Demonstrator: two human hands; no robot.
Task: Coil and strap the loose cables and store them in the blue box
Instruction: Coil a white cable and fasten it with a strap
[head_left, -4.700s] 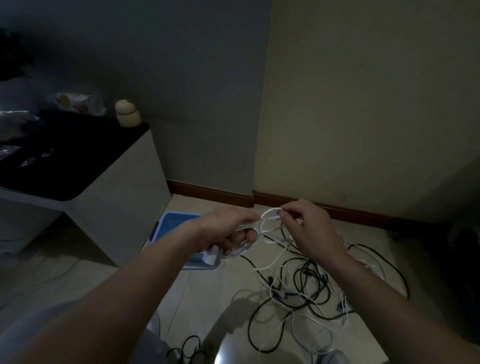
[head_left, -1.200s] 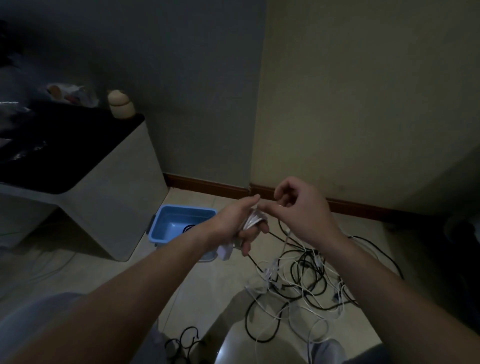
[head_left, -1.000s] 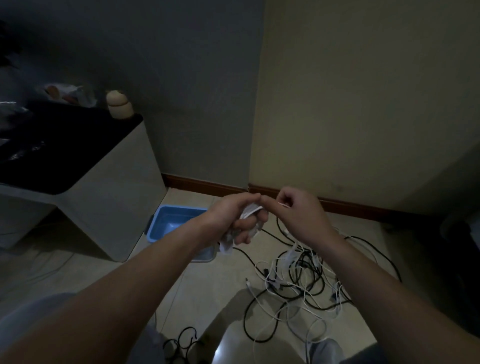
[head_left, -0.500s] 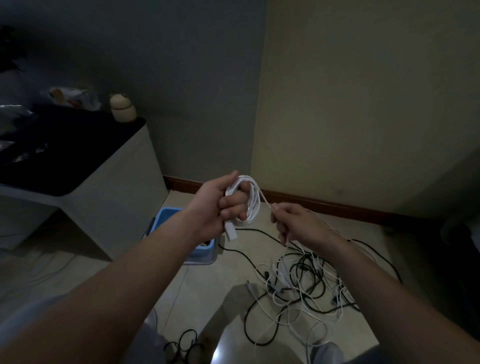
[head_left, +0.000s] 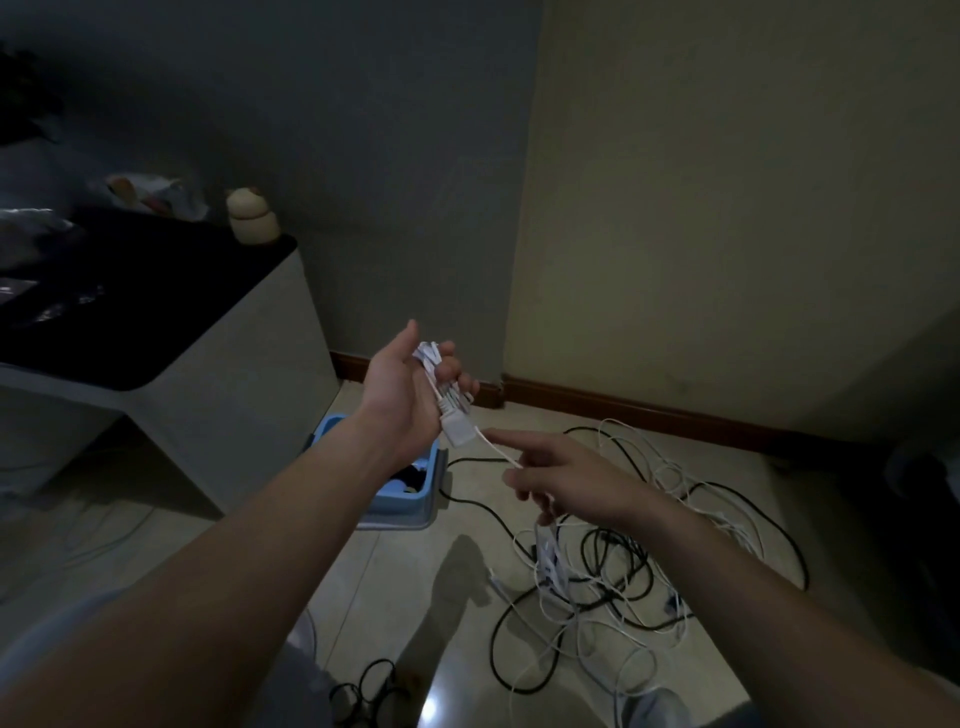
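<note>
Above the blue box (head_left: 415, 496), my left hand (head_left: 408, 397) clasps the white coil (head_left: 429, 358) to hold its loops together while my right hand (head_left: 566, 475) pinches the loose tail (head_left: 496, 451) taut.

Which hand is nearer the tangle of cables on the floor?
Right. The right hand hovers just above the tangle of cables; the left hand is raised off to its left, gripping a coiled white cable.

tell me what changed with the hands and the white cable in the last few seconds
The left hand has turned palm-up and lifted, gripping the white cable now wound into a tight coil. The right hand moved away down and to the right, pinching only the coil's short tail. The blue box and the cable tangle on the floor stayed put.
</note>
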